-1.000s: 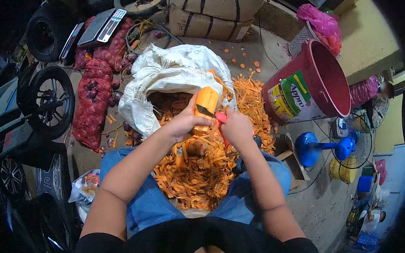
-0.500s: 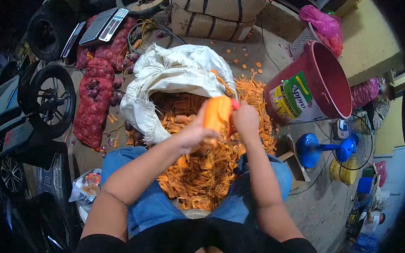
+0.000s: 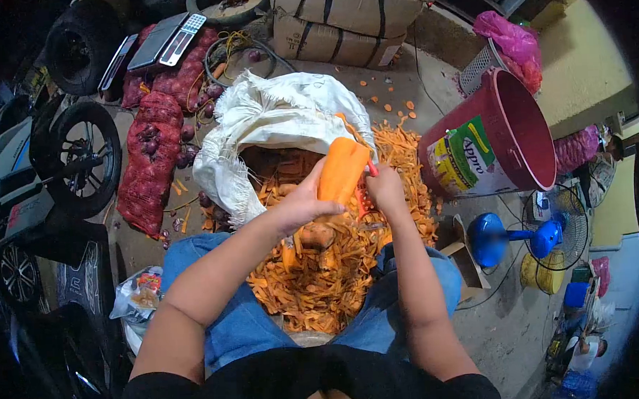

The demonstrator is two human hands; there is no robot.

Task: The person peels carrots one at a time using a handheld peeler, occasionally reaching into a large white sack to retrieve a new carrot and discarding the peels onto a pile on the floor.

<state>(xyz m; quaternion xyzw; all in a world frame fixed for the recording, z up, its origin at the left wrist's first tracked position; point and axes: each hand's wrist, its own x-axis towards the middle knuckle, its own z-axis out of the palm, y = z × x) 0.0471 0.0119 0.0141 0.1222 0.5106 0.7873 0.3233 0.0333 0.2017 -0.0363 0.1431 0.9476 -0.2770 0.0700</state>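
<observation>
The carrot (image 3: 343, 170) leans above the peelings (image 3: 317, 299), near the right edge of the mouth of the sack (image 3: 287, 122). The left hand (image 3: 305, 204) clasps its lower part, I think so that the upper length remains free. The right hand (image 3: 387, 189) grasps the red tool (image 3: 373, 169) close beside it; I cannot tell if they touch. The sack's mouth faces the hands, probably for easy reach. One second ago I saw a dark blade across the carrot; now this is hidden.

Carrot (image 3: 344, 171): tilted further right | red tool (image 3: 363, 202): off its face (now alongside)
</observation>
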